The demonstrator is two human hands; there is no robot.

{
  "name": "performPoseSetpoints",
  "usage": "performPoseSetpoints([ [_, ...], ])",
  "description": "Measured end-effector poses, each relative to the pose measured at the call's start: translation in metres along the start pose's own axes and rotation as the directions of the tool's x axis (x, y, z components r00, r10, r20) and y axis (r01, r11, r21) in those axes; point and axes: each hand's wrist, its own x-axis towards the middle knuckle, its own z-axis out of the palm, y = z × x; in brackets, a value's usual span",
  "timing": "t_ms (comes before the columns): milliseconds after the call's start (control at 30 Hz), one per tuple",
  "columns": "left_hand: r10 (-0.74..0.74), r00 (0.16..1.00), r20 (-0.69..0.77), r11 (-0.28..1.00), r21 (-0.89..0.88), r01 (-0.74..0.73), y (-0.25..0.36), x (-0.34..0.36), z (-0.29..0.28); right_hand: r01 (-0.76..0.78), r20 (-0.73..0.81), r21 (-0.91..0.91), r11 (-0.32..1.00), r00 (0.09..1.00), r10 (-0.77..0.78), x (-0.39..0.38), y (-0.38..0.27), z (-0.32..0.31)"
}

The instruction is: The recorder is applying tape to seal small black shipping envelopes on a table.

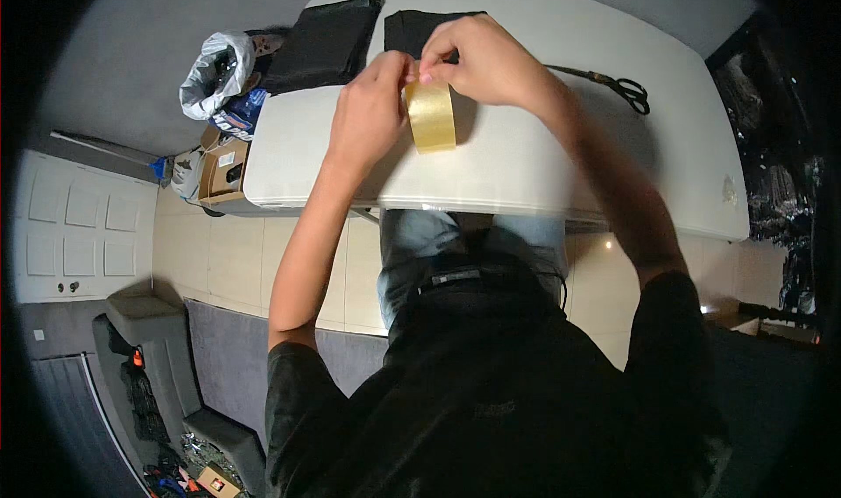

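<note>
A roll of yellowish packing tape (431,120) is upright over the white table, its shiny outer band facing me. My left hand (370,111) is closed at the roll's left side, its fingertips at the upper edge. My right hand (484,60) pinches at the top of the roll, fingertips close against those of the left. Whatever bit of tape lies between the fingertips is too small to make out. Behind my hands lies a flat black sheet (407,32), partly covered by the right hand. A stack of folded black material (322,47) lies at the far left.
Black-handled scissors (624,88) lie right of my right forearm on the white table (543,165). Left of the table are a grey plastic bag (210,82) and a cardboard box (219,176). Black glossy material (775,165) hangs at the right. A grey sofa (166,349) stands lower left.
</note>
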Motion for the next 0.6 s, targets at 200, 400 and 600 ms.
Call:
performPoseSetpoints([
  [200,-0.098,0.993,0.068,0.947,-0.300,0.114,-0.006,-0.005,-0.002,0.200,0.032,-0.004,0.980,0.979,-0.200,0.005,0.015,-0.002],
  [400,0.119,0.962,0.246,0.903,-0.430,-0.002,-0.025,-0.028,0.018,0.228,-0.044,-0.060,0.972,0.972,-0.231,-0.006,0.015,0.001],
  [600,0.189,0.973,0.134,0.962,-0.224,-0.156,0.003,-0.009,0.025,0.267,-0.065,-0.119,0.956,0.959,-0.276,-0.012,0.019,-0.015],
])
